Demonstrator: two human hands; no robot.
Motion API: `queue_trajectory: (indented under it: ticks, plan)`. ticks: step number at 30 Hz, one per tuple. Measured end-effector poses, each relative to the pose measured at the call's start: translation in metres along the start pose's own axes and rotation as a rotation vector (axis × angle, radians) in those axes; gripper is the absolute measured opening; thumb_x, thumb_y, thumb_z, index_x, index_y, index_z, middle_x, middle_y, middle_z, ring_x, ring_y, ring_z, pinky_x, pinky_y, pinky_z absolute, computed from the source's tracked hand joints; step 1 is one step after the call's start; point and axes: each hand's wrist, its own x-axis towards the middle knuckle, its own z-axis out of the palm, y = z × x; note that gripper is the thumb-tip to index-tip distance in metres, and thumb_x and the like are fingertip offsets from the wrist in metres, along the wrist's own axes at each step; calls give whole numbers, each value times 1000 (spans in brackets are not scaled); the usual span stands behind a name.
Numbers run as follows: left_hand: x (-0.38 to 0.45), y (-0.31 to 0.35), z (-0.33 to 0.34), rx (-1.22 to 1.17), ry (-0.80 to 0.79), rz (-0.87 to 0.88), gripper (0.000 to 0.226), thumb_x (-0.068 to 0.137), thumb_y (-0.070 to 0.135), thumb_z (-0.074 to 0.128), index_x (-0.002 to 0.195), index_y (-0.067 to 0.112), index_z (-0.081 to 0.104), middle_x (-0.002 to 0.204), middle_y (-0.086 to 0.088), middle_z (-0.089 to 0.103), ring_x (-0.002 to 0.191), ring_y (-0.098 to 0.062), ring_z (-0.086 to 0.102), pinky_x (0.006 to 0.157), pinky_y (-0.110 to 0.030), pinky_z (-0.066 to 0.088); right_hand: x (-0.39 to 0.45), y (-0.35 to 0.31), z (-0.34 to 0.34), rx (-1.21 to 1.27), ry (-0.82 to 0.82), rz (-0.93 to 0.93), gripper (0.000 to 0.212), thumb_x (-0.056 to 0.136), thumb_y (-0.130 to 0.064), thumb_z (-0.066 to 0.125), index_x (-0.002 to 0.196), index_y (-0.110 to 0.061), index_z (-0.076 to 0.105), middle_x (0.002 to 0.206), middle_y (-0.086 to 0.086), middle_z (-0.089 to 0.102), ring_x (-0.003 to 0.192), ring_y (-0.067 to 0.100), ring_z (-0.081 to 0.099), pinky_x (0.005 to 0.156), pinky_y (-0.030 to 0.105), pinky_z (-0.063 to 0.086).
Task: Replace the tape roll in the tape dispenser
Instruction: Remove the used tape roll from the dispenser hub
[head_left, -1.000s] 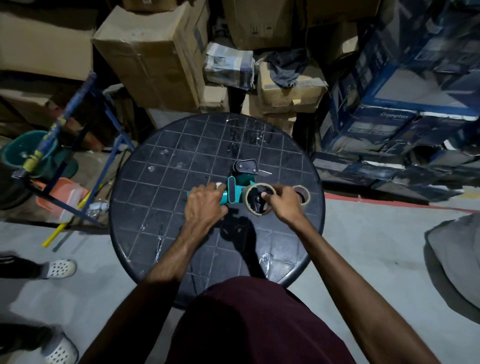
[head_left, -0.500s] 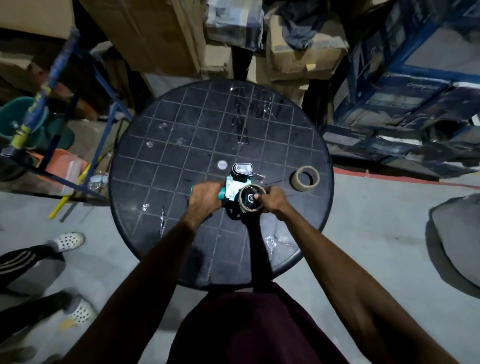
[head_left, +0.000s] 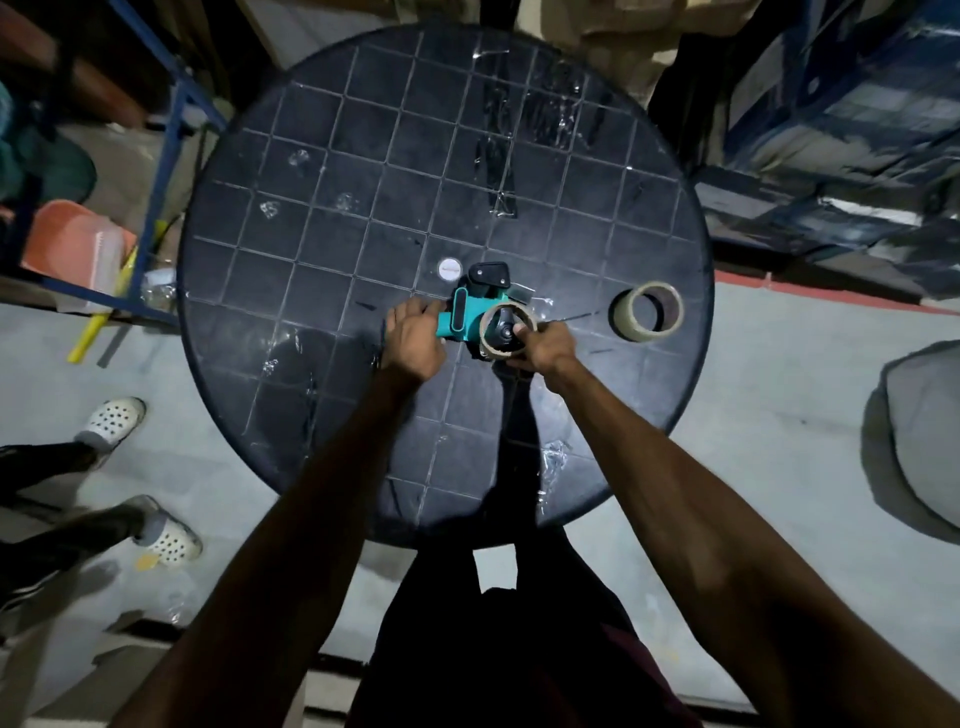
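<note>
Now the right hand (head_left: 545, 345) fingers pinch the near-empty tape core (head_left: 506, 332) on the tape dispenser (head_left: 470, 317), where a second ago they only touched its rim, so removal looks underway. Left hand (head_left: 413, 340) grips the handle; the fresh roll (head_left: 647, 312) waits further right on the worktop (head_left: 363, 156).

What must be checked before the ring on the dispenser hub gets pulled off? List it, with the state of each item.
1. Tape dispenser braced: ok, left hand grips its handle.
2. Ring on the hub gripped: ok, right hand pinches it.
3. Ring used up: cannot tell, though it looks thin.
4. Fresh tape roll ready: ok, upright on the table, right of the dispenser and apart from it.
5. Fingers away from the cutter: cannot tell, the blade is not clearly visible.
</note>
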Motion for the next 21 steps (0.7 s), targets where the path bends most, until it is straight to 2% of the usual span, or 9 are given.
queue_trajectory:
  ticks: [3,5,7,9,12,16,18,21]
  plan:
    - [-9,7,-3,-127,105,-148,53,71,9,62,124,10,57,119,-19,52,115,-36,47,100,-45,43,2,-1,0,-147,-12,1,25,91,-14,76,105,6,69,93,18,72,63,25,71,56,45,64]
    - [-25,17,-6,-335,140,-200,30,75,19,58,104,13,64,103,-13,61,99,-30,59,87,-39,51,8,3,0,-274,-44,0,24,86,-17,79,100,0,69,84,14,71,60,28,72,54,47,63]
    - [-39,32,-4,-478,94,-255,18,81,33,56,86,20,67,82,0,65,77,-21,64,70,-27,49,14,12,1,-353,-83,-14,30,85,-26,76,103,-2,69,85,19,74,61,35,75,56,51,64]
    - [-43,46,3,-521,-34,-362,25,87,39,64,88,15,71,79,0,67,75,-21,63,66,-24,42,28,23,2,-425,-79,-99,34,85,-36,70,105,-9,73,90,18,77,76,35,77,72,51,65]
    - [-36,54,17,-624,-117,-421,38,90,43,64,106,10,70,103,-13,74,97,-30,67,81,-32,50,20,16,2,-454,-136,-218,29,91,-22,66,117,-14,76,106,10,78,99,27,73,97,40,58]
    - [-23,56,22,-716,-119,-482,33,95,35,58,108,7,71,109,-17,71,101,-33,64,77,-29,42,25,7,-3,-432,-157,-186,25,93,-13,71,116,-8,76,99,10,77,90,23,73,95,37,59]
    - [-20,55,22,-726,-134,-467,34,95,34,57,108,6,71,106,-18,71,97,-33,64,75,-29,41,27,7,-5,-431,-160,-173,24,91,-14,75,113,-7,77,92,9,75,83,21,72,92,38,61]
    - [-16,51,22,-735,-164,-466,33,96,32,57,106,4,73,100,-18,72,87,-27,62,70,-27,38,30,8,-4,-408,-131,-177,24,88,-14,78,111,-4,77,91,6,74,81,18,71,89,31,60]
